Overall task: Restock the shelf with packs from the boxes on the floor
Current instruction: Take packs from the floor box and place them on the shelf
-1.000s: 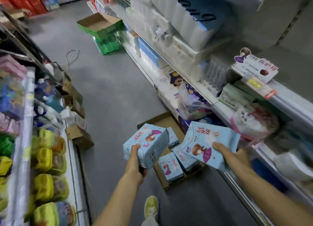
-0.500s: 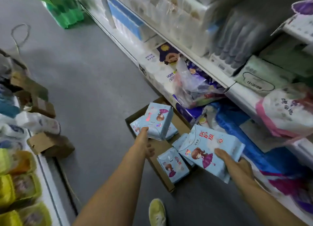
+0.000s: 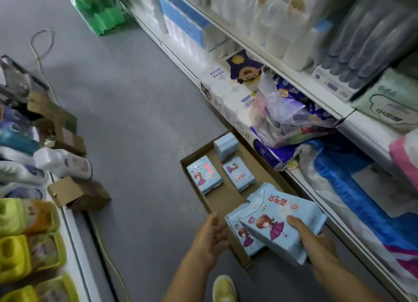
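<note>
Fingers of the right hand [image 3: 316, 240] curl around a large light-blue pack [image 3: 285, 220] printed with a cartoon girl, thumb on its face, holding it tilted over the near end of the cardboard box [image 3: 199, 159] on the grey floor [image 3: 135, 111]. Beside it the left hand [image 3: 212, 238] hovers with loose, spread fingers, holding nothing, just above the box's near left rim. Farther inside the box lie three smaller blue packs [image 3: 237, 176]. Beyond, on the right, the shelf [image 3: 294, 79] carries tissue packs and bagged goods.
</note>
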